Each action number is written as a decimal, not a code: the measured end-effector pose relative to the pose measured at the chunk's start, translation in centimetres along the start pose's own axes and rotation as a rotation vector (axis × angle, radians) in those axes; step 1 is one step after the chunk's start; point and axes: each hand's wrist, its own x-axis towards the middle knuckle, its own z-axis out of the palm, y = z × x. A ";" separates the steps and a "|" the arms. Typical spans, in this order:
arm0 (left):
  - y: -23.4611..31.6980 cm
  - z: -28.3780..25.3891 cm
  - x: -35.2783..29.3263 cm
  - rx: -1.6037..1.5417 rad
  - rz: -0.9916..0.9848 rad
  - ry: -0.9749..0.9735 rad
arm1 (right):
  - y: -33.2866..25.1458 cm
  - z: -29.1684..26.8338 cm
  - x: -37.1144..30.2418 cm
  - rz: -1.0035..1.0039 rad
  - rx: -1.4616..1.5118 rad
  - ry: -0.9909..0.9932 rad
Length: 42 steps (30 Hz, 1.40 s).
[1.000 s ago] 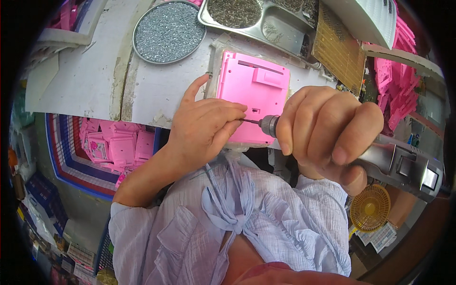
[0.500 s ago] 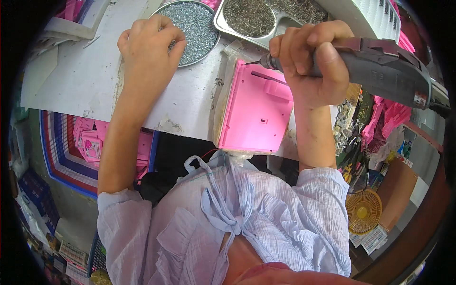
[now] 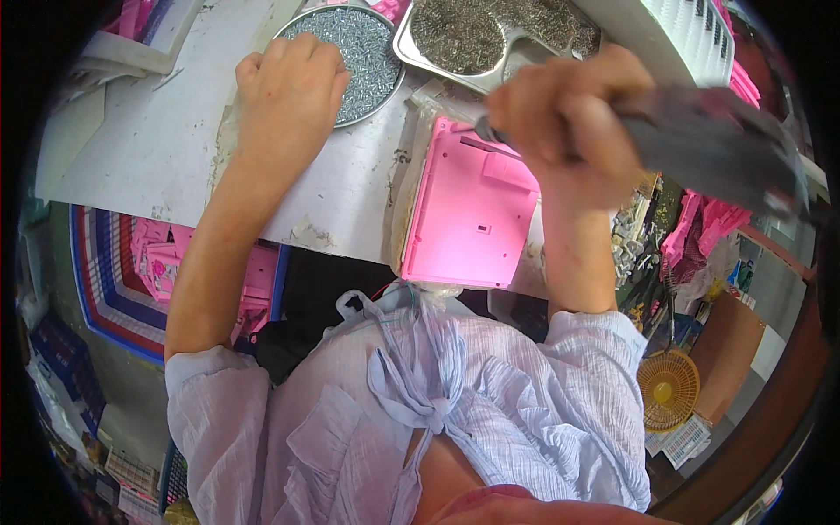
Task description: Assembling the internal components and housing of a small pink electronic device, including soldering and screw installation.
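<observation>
My right hand (image 3: 577,122), smeared by motion, is wrapped round a dark electric screwdriver (image 3: 709,144). Its tip points left, over the upper edge of a pink plastic panel (image 3: 464,214). The panel has a slot, a raised block and small holes, and lies on a padded rest at the table's front edge. My left hand (image 3: 293,101) is at the left rim of a round metal tray of small silvery screws (image 3: 367,66). Its fingers curl inward in a closed shape, and their tips are hidden, so anything pinched there cannot be made out.
A metal compartment tray (image 3: 407,51) with darker small parts stands behind the panel. Below left is a blue-rimmed basket (image 3: 87,302) of pink parts. At the right are loose metal pieces (image 3: 626,241), more pink parts (image 3: 704,227) and a yellow basket (image 3: 669,389).
My right hand and the screwdriver have shifted slightly, with the tip lifting off the panel's upper left corner and moving right. My left hand has moved slightly right and down, its fingers curling more.
</observation>
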 end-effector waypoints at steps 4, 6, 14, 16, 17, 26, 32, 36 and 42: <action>-0.5 0.6 0.9 -0.006 0.063 0.091 | 0.6 1.5 -1.5 0.050 -0.227 0.061; -1.0 0.9 1.3 -0.040 0.010 0.051 | 1.0 1.7 -1.8 0.064 -0.319 0.044; -0.5 -1.9 1.5 -0.256 -0.079 -0.055 | -0.8 1.0 -0.5 0.001 -0.119 -0.101; 2.6 -3.1 -0.3 -0.458 0.150 0.050 | -2.9 1.7 -0.9 -0.022 -0.086 -0.116; 4.1 -3.4 -1.8 -0.528 0.176 0.047 | -3.4 2.3 -1.3 -0.018 -0.080 -0.138; 7.4 -5.8 -6.5 -0.773 0.103 -0.036 | -3.7 4.5 -3.0 -0.020 0.001 -0.206; 7.2 -6.2 -6.7 -0.713 0.188 -0.057 | -3.9 5.3 -3.6 -0.005 0.032 -0.150; 7.1 -5.9 -6.2 -0.652 0.304 -0.070 | -4.2 6.0 -3.9 0.023 0.010 -0.086; 1.8 -4.8 -0.6 -0.247 0.051 0.115 | -2.7 8.2 -5.0 0.123 -0.045 0.105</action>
